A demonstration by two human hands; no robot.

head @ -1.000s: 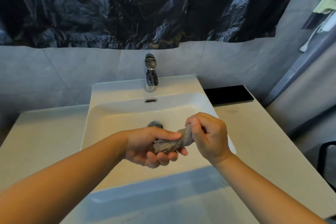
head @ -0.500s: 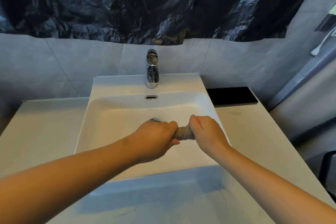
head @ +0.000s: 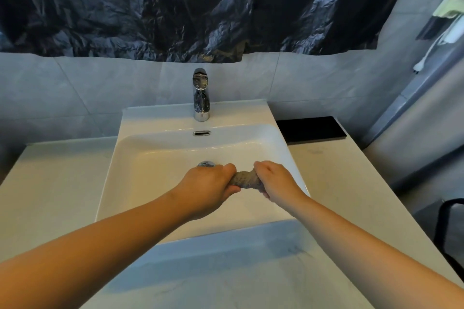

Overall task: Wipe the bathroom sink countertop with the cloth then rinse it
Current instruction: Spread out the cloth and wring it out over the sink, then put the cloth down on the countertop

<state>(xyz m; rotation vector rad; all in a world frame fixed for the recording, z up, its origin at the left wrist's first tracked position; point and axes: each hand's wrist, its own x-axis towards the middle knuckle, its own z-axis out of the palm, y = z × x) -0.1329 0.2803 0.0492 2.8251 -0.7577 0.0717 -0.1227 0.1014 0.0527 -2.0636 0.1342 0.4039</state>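
Note:
A grey cloth [head: 245,179] is twisted into a tight roll over the white sink basin [head: 160,158]. My left hand [head: 208,183] grips its left end, knuckles up. My right hand [head: 275,182] grips its right end. Only a short stretch of cloth shows between the two fists. The chrome faucet [head: 201,98] stands at the back of the sink, and no water is visibly running. The drain stopper [head: 206,164] peeks out just behind my left hand. The pale countertop [head: 50,188] spreads to both sides of the basin.
A flat black tray [head: 310,129] lies at the back right of the counter. Crumpled black plastic sheeting [head: 200,7] covers the wall above the tiles. A dark curved object [head: 449,228] stands off the counter's right edge.
Both hands have rotated on the cloth, twisting it tighter; my left hand turned from palm-side up to knuckles up, and less cloth shows between the fists.

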